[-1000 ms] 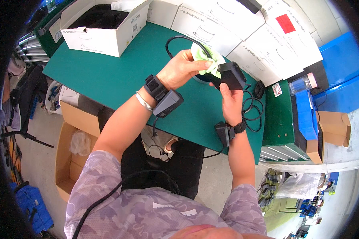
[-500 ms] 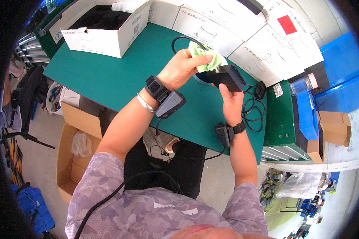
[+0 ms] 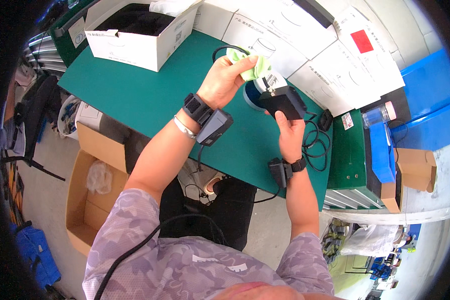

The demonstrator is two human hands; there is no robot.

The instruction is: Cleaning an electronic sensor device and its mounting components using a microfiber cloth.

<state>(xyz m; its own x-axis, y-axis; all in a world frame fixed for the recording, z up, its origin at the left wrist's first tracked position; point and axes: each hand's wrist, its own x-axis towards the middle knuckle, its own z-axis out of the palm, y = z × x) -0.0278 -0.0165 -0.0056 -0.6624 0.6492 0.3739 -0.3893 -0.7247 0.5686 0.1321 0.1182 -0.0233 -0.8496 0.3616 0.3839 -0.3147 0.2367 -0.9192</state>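
My left hand (image 3: 221, 80) is closed on a light green cloth (image 3: 257, 70), pinched between thumb and fingers above the table. A black cable (image 3: 225, 48) arcs out from behind that cloth. My right hand (image 3: 290, 134) grips a black box-shaped device (image 3: 284, 103) from below, its thumb on the near side. Small metal connectors (image 3: 270, 91) stick out of the device's left end, close to the cloth. Behind both hands stands a round device with a dark blue side (image 3: 252, 96) and a white top, partly covered by the black box. The right fingers are mostly hidden.
On the green table (image 3: 130, 92), an open white carton (image 3: 130, 50) with black foam stands far left. White boxes (image 3: 315, 80) line the back edge. Coiled black cable (image 3: 315, 145) lies right of my right hand. An open cardboard box (image 3: 92, 200) sits on the floor at left.
My left hand and the cloth have drawn slightly away from the black box, up and left. The connectors and the round device behind show more now. The right hand keeps its hold.
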